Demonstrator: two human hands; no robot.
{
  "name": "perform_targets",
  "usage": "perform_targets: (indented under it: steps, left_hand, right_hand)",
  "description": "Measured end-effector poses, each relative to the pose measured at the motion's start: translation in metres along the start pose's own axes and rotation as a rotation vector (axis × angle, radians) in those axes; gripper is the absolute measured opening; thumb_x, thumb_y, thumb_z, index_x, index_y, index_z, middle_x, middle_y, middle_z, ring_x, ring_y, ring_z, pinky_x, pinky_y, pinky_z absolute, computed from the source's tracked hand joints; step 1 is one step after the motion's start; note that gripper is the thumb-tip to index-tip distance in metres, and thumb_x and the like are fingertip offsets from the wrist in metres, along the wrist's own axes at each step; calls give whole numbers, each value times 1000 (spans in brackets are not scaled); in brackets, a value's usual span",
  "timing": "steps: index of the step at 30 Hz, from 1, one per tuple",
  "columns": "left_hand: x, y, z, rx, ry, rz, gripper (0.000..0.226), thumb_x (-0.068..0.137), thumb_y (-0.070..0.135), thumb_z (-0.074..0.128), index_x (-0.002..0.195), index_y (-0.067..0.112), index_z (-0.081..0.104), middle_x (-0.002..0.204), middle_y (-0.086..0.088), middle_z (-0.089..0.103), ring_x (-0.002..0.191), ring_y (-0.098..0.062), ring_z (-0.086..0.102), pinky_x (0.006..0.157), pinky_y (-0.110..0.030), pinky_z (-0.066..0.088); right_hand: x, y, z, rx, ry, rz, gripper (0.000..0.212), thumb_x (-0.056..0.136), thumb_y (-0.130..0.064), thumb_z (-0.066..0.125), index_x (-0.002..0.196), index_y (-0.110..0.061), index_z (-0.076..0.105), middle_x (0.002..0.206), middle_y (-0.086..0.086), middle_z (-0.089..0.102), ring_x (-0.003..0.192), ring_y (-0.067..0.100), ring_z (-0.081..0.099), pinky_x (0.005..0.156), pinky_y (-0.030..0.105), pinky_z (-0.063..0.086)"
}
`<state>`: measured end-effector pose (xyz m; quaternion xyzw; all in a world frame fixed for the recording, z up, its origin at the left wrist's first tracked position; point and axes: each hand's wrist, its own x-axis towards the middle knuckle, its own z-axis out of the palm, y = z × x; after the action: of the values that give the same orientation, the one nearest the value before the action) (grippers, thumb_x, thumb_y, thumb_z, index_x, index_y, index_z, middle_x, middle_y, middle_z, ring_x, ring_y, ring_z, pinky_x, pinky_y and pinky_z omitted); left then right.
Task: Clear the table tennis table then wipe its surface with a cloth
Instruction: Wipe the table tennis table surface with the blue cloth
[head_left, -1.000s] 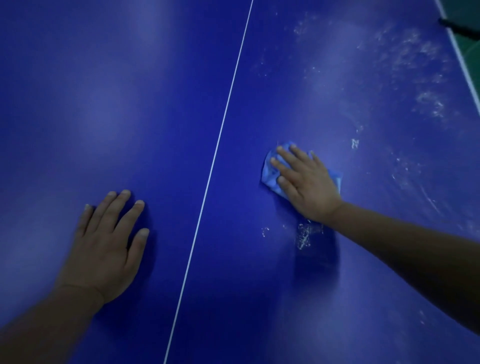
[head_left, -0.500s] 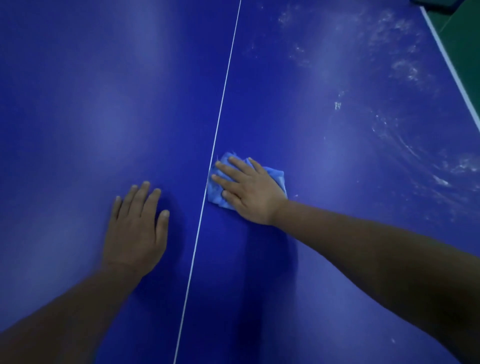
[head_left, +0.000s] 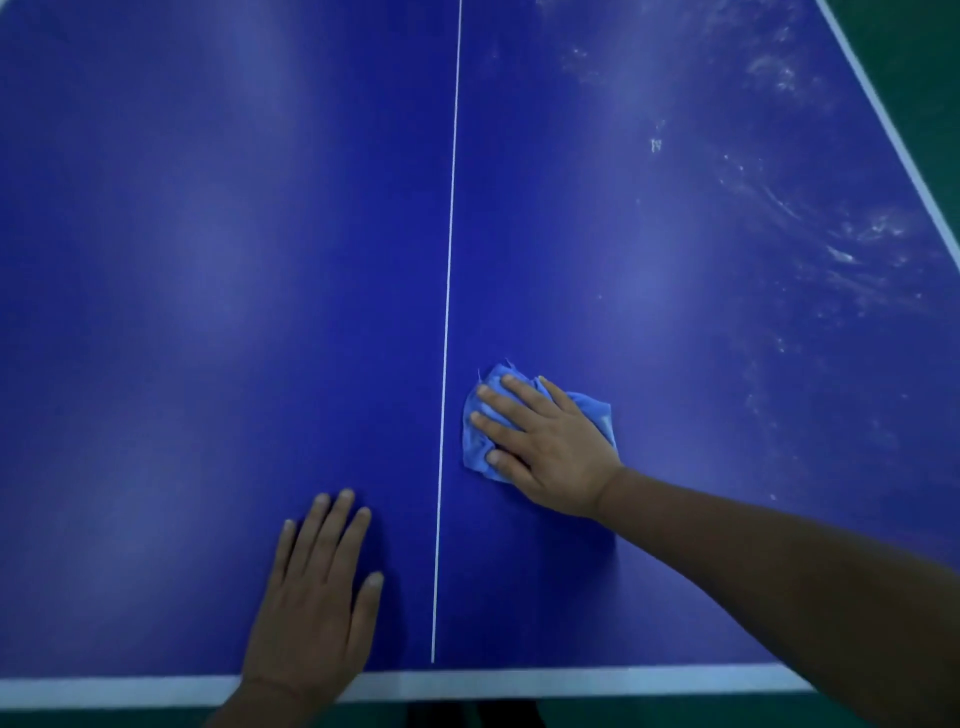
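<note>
Compared with half a second ago, the near white edge line (head_left: 519, 683) of the bench (head_left: 208, 260) is now in view along the bottom of the frame, and both hands lie closer to it. The right hand (head_left: 545, 447) is still just right of the white centre line (head_left: 448, 312), in the lower middle of the frame, and its grip is flat and spread, with straight fingers pressing down on the crumpled blue cloth (head_left: 597, 410). The cloth lies on the bench under this hand and shows around the fingertips and behind the knuckles. The left hand (head_left: 311, 608) rests flat on the bench at the bottom, left of the centre line, fingers straight and close together, holding nothing; its wrist crosses the edge line.

White dusty smears (head_left: 841, 249) cover the right part of the bench up to the right side line (head_left: 893, 135). Green floor (head_left: 924, 41) shows in the upper right corner
</note>
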<state>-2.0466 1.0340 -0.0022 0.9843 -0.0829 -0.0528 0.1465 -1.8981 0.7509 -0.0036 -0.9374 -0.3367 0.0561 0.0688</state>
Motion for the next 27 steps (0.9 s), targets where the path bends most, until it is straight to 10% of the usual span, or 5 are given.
perform_targets:
  steps: [14,27]
  left_hand:
    - [-5,-5,6,28,-72,-23,68,98,47,20,150,9,38,163,-8,21,153,-23,8,123,-51,6]
    - [-7,-3,8,37,-40,-25,65,98,44,21,151,8,34,163,-11,20,153,-24,5,123,-45,-4]
  right_hand:
    - [-122,-108,32,7,87,172,54,95,-62,46,138,-32,58,153,-6,44,144,21,37,114,48,34]
    - [-239,-93,23,-89,384,774,25,93,-26,66,110,-10,76,121,16,68,98,31,53,91,35,44]
